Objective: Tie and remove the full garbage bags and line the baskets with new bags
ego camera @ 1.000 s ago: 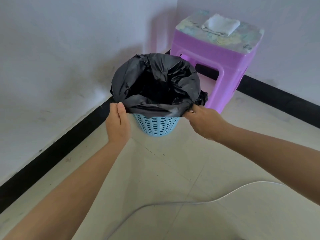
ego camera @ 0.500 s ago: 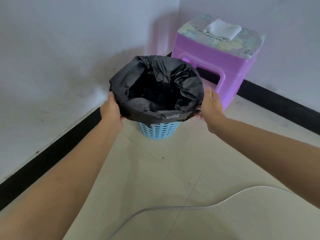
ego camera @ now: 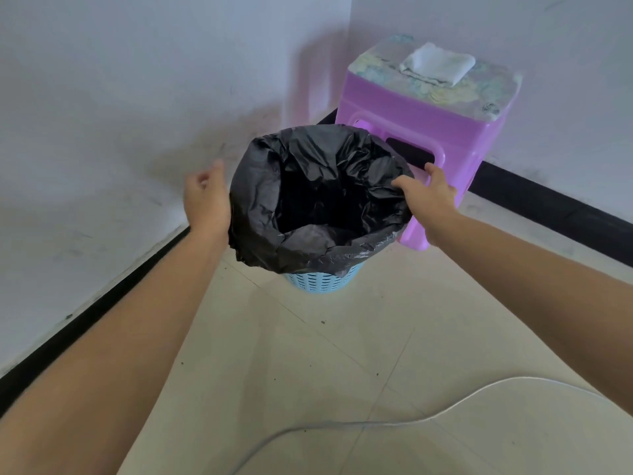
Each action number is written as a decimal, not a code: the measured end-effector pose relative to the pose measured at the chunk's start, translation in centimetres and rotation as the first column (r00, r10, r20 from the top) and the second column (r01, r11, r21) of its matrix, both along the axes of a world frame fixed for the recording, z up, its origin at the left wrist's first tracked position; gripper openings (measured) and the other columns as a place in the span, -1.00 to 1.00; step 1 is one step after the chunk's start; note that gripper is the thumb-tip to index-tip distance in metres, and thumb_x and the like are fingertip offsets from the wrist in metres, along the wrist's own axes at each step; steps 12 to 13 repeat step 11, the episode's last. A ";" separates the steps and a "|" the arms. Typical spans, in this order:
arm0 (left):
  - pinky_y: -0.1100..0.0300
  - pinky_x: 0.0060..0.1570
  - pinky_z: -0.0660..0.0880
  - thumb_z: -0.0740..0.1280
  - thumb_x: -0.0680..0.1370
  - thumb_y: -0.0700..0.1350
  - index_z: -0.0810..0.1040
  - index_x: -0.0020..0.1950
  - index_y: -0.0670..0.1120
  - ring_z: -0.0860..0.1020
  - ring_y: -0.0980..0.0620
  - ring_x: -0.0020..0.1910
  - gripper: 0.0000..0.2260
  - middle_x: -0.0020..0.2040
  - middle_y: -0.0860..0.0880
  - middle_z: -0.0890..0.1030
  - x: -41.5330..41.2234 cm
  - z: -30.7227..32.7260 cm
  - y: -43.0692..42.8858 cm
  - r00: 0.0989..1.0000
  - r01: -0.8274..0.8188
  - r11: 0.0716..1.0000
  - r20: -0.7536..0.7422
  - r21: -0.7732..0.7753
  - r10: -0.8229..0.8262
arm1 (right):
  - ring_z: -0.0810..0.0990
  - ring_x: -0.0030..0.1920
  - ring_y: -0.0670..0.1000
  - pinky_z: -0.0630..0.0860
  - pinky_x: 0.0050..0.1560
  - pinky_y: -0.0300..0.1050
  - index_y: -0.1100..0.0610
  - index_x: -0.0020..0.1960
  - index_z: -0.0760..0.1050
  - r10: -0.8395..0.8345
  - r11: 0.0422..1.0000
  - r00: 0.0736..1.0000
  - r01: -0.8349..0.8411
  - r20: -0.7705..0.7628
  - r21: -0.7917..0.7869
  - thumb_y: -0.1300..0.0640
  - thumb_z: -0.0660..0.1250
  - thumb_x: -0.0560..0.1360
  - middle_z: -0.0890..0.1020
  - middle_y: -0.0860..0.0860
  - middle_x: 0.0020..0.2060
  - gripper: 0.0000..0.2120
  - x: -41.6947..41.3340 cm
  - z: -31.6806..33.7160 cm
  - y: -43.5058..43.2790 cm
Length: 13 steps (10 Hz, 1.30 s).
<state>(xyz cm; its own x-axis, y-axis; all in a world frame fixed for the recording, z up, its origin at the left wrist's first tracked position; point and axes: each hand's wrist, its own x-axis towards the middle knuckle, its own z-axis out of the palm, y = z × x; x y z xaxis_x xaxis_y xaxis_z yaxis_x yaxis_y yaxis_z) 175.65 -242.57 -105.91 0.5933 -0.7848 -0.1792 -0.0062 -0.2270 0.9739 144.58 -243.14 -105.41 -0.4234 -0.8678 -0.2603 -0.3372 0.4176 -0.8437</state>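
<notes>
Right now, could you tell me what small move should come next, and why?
Probably bring the left hand onto the left side of the bag and press the fold down over the basket: that hand is beside the bag, holding nothing, while the right hand rests on the right rim.

**Item Count: Basket Corner**

One black garbage bag [ego camera: 260, 200] was counted. One blue basket [ego camera: 322, 281] was counted. One purple stool [ego camera: 421, 121] was recorded, and one folded white cloth [ego camera: 436, 63]. One pale cable [ego camera: 445, 411] was noted on the floor. Two bare hands were counted: one left hand [ego camera: 205, 200] and one right hand [ego camera: 433, 197]. Two walls were recorded, one wall [ego camera: 102, 97] to the left and one far wall [ego camera: 565, 46]. Two black skirting strips were counted, one left strip [ego camera: 85, 310] and one far strip [ego camera: 548, 204].
</notes>
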 end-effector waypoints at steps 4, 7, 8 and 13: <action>0.05 -0.24 0.35 0.22 0.39 -0.33 0.45 0.11 -0.09 0.47 -0.17 -0.17 -0.68 -0.05 -0.15 0.53 -0.1 0.0 -3.8 0.795 0.382 0.841 0.327 0.383 -0.510 | 0.60 -0.06 0.15 0.61 -0.05 0.05 -0.02 0.31 0.42 0.311 0.947 0.948 -0.303 -0.062 0.108 0.33 0.31 0.39 0.60 0.10 0.02 -0.47 0.1 1.3 -2.4; -0.06 0.22 0.37 0.21 0.53 -0.02 0.39 0.37 -0.09 0.39 -0.14 0.28 -0.59 0.30 -0.13 0.46 -1.8 2.2 -0.1 0.421 0.368 0.929 0.882 0.048 -0.212 | -0.07 0.54 0.31 -0.12 0.47 0.39 -0.15 0.56 0.08 0.317 0.797 0.379 -0.604 -0.869 0.027 -0.03 0.21 0.47 0.02 0.17 0.57 -0.32 1.7 2.0 -2.4; 0.13 -0.28 0.39 0.03 0.63 0.15 0.52 -0.15 -0.02 0.52 0.01 -0.25 -0.61 -0.25 0.00 0.57 -4.1 3.1 2.4 0.287 0.661 0.746 0.891 0.083 -0.353 | -0.20 0.52 0.41 -0.18 0.43 0.45 -0.19 0.50 0.24 0.515 0.772 0.184 -0.524 -0.837 0.360 -0.11 0.15 0.52 -0.12 0.13 0.59 -0.46 2.5 1.4 -2.9; 0.19 -0.47 0.12 0.07 0.66 0.05 0.21 -0.51 -0.11 0.22 0.02 -0.61 -0.46 -0.61 0.02 0.23 -4.9 1.2 3.3 -0.086 0.563 0.713 0.888 0.418 -0.453 | 0.09 0.55 0.18 0.11 0.50 0.22 -0.04 0.52 0.25 0.426 0.851 0.740 -0.523 -0.520 -0.047 -0.09 0.31 0.53 0.15 0.13 0.55 -0.40 2.5 3.2 -2.5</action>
